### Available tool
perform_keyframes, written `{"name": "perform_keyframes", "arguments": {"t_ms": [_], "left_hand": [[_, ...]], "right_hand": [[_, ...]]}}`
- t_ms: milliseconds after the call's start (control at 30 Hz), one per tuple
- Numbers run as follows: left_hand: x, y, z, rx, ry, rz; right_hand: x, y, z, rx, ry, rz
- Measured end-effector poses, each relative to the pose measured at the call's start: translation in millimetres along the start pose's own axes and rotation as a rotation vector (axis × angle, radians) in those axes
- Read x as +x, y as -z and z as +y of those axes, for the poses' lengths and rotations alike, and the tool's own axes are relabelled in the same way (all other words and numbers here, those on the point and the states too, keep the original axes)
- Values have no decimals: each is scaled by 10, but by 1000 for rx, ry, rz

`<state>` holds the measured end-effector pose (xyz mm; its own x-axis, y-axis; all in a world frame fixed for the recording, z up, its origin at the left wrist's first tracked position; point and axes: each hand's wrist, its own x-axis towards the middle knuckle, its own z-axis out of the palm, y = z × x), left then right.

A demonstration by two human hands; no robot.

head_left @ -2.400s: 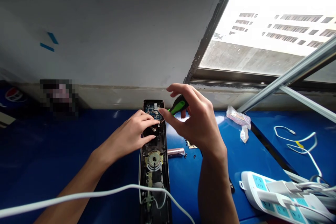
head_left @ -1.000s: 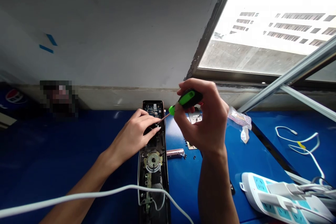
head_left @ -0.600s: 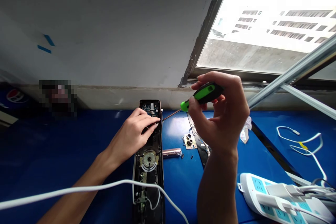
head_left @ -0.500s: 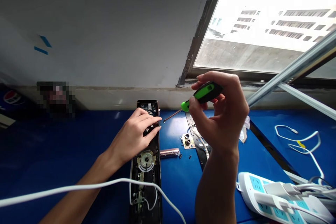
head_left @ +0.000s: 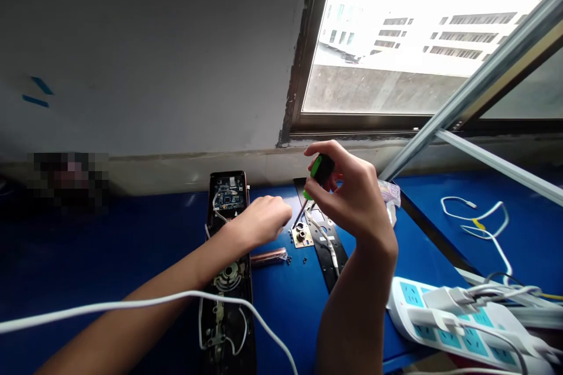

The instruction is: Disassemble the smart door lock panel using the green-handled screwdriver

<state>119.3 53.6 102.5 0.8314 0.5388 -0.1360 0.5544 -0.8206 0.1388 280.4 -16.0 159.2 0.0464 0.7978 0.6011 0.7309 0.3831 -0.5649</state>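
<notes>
Head view, right hand (head_left: 354, 190), curled round screwdriver (head_left: 323, 170)

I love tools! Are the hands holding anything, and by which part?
The right hand holds a screwdriver by its handle; whether the left hand holds anything cannot be told.

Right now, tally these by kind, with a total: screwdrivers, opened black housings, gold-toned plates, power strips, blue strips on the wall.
Screwdriver: 1
Opened black housing: 1
Gold-toned plate: 1
Power strip: 1
Blue wall strips: 2
Total: 6
</notes>
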Motion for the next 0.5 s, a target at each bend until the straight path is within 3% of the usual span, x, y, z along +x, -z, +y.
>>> {"name": "perform_keyframes", "arguments": {"t_ms": [133, 267, 367, 500], "left_hand": [[230, -200, 61, -5, -20, -42], [311, -329, 45, -33, -30, -23], [218, -270, -5, -58, -32, 38], [-170, -65, -155, -137, -36, 225]], "right_hand": [[-24, 41, 56, 9, -58, -46], [-39, 62, 68, 25, -75, -48], [-36, 54, 82, 46, -33, -23], [-9, 13, 64, 180, 29, 22]]}}
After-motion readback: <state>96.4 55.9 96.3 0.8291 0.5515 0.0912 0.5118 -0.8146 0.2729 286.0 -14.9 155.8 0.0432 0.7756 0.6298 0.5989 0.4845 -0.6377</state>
